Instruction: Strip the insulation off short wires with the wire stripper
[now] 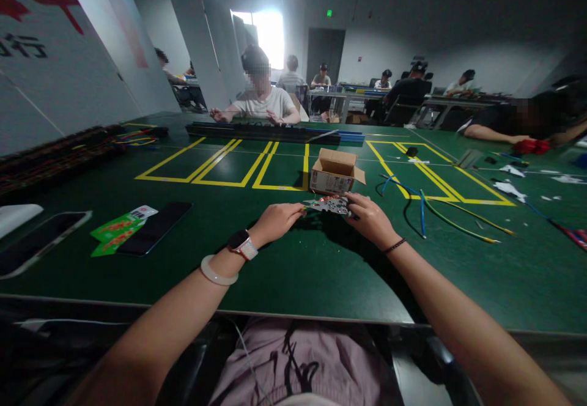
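The right hand (372, 219) is curled closed around the handle end of a silver plier-like tool (338, 206), which sits in front of the person above the green tabletop (293, 287), its nose pointing left. The left hand (277, 222) is at that nose, thumb and fingers drawn together on a small green-yellow piece (304, 207), too small to make out clearly. Copper-coloured strands (328, 198) show along the tool's far side.

Just beyond the tool an open cardboard box (331, 181) blocks the way forward, one flap sticking out to the right. Right of the right hand, a blue cable (422, 217) and a green cable (454, 224) curve across the surface, with white scraps (510, 191) farther off. To the left, well apart from the hands, a dark phone (158, 228) partly covers green packets (120, 230). Yellow tape lines (220, 183) mark the middle, and long dark strips (270, 132) lie across the far side, in front of a co-worker in a white shirt (263, 103). Bundled cables (59, 155) line the left edge.
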`<state>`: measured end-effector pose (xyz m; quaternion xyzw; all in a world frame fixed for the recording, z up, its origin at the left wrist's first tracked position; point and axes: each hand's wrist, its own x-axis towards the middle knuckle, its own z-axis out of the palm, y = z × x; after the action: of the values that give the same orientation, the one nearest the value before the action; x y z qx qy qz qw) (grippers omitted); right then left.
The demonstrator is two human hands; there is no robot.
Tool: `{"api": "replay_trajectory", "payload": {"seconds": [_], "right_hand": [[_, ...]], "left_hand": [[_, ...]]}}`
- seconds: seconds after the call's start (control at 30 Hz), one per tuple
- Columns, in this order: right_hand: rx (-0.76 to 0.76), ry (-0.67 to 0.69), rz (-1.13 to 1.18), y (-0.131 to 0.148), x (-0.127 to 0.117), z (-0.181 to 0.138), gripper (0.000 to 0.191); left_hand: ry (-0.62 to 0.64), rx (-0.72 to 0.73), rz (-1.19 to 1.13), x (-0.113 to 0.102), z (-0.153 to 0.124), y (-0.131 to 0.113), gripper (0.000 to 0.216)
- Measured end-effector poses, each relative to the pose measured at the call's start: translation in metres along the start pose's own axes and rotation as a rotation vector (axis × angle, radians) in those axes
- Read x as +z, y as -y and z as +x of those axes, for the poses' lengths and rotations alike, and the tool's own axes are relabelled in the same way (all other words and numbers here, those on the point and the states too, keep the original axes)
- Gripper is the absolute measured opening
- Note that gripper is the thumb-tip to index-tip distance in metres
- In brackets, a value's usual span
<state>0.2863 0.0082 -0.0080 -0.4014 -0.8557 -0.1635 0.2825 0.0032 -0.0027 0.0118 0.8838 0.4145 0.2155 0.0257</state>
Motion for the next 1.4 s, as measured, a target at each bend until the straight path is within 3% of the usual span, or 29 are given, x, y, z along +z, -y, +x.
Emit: {"api": "replay_trajectory", "payload": {"seconds": [0.5, 0.83, 1.0, 1.13, 1.4], "right_hand": [[0.004, 0.006, -0.219, 0.011, -0.012, 0.007, 0.016], [0.138, 0.094, -0.146, 0.015, -0.009, 0.007, 0.018], [0.203, 0.083, -0.116, 0.019, -0.002, 0.006, 0.035], [0.210, 0.181, -0.170, 0.021, -0.002, 0.006, 0.028], [0.253, 0.226, -0.140, 0.022, -0.006, 0.007, 0.020]], "left_hand": [[0.000, -0.036, 0.115, 0.004, 0.000, 0.002, 0.026], [-0.029, -0.019, 0.098, 0.007, -0.001, 0.003, 0.027], [-0.029, -0.052, 0.076, 0.009, -0.002, 0.003, 0.025], [-0.052, -0.035, 0.074, 0.010, -0.003, 0.004, 0.025], [-0.102, 0.009, 0.089, 0.009, -0.003, 0.000, 0.026]]}}
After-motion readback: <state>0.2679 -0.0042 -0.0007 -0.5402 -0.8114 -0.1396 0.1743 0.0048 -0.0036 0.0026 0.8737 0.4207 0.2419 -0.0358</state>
